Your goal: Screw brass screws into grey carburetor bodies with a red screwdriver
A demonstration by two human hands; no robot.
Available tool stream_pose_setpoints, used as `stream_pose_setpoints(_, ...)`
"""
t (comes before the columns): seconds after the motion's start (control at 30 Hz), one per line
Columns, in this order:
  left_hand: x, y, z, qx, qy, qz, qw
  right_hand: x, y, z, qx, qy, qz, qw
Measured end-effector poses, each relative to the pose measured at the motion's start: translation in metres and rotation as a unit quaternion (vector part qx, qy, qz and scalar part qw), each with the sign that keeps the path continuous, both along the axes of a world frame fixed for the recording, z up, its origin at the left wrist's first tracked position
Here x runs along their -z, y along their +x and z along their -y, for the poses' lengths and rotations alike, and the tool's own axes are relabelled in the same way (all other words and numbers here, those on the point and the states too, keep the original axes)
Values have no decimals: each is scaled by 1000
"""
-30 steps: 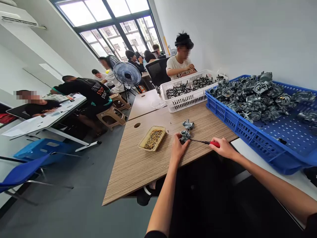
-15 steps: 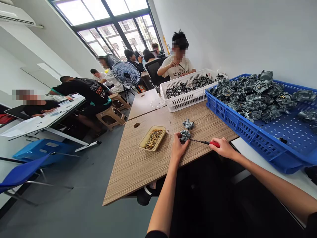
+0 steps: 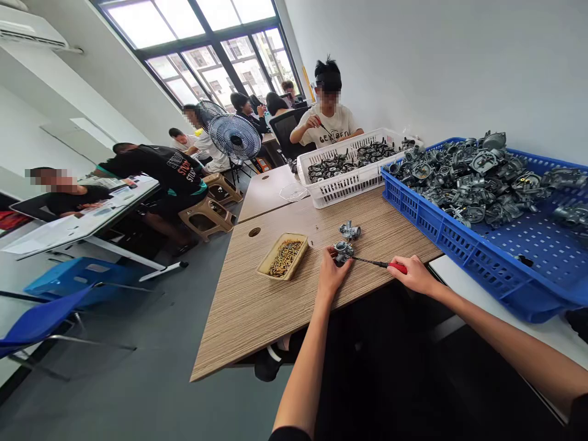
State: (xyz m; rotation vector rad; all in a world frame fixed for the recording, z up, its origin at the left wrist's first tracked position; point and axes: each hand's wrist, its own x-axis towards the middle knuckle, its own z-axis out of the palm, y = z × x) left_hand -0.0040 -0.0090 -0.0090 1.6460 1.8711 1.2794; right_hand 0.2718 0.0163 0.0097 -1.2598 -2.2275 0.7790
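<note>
My left hand [image 3: 332,273] is closed around a grey metal carburetor [image 3: 343,250] on the wood-grain table [image 3: 239,306]. In my right hand [image 3: 412,274] is the red handle of a screwdriver [image 3: 397,267]. Its dark shaft points left, with the tip at the carburetor's right side; the exact contact point is too small to make out. Just beyond the held part lies a second carburetor [image 3: 350,230]. To the left, a cream plastic tray [image 3: 263,271] holds many small brass-coloured pieces.
A blue crate [image 3: 441,236] heaped with carburetors stands at the right. Behind the table's far part is a white basket [image 3: 337,195] of dark-topped parts. Across from me, a person [image 3: 327,116] holds a tool. A fan [image 3: 234,138] and stools [image 3: 206,217] are further back.
My hands, the carburetor and the screwdriver stay nearly in place. The person across has raised a hand with a tool and shifted slightly left.
</note>
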Motion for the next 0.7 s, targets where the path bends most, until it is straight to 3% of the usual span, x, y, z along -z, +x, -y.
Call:
stream_pose_setpoints(0.2, 1, 0, 0, 8, 12, 14, 1000, 0, -2, 3, -3, 15, -13, 1000)
stream_pose_setpoints(0.47, 2, -2, -1, 24, 12, -44, 999, 8, -2, 10, -14, 49, -4, 999)
stream_pose_setpoints(0.7, 4, -2, -3, 17, 16, -54, 998, 6, -2, 12, -51, 119, 30, 991)
